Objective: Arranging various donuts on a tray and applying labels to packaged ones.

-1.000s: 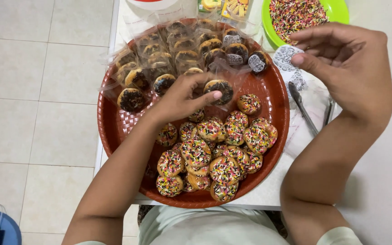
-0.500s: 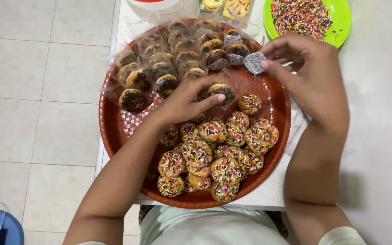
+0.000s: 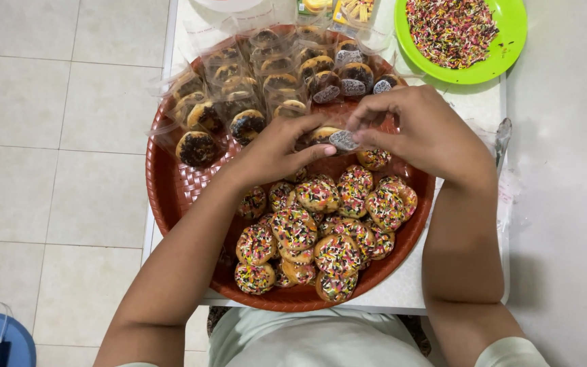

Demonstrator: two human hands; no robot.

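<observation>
Both hands are meeting over the far half of a round red woven-pattern plastic tray [image 3: 171, 197]. The right hand [image 3: 422, 132] is pinching a small oval silvery patterned sticker [image 3: 343, 141] between thumb and fingertips — its long axis is running left to right, slightly tilted. The left hand [image 3: 276, 151] is curling narrowly around a wrapped doughnut [image 3: 322, 134], thumb touching the sticker's left end. Clear-bagged chocolate doughnuts [image 3: 198, 148] are crowding the tray's far side; sprinkle-coated doughnuts [image 3: 293, 228] are piling on its near side. Beyond the tray's right rim, a bright green plate [image 3: 511, 41] is holding loose sprinkles.
</observation>
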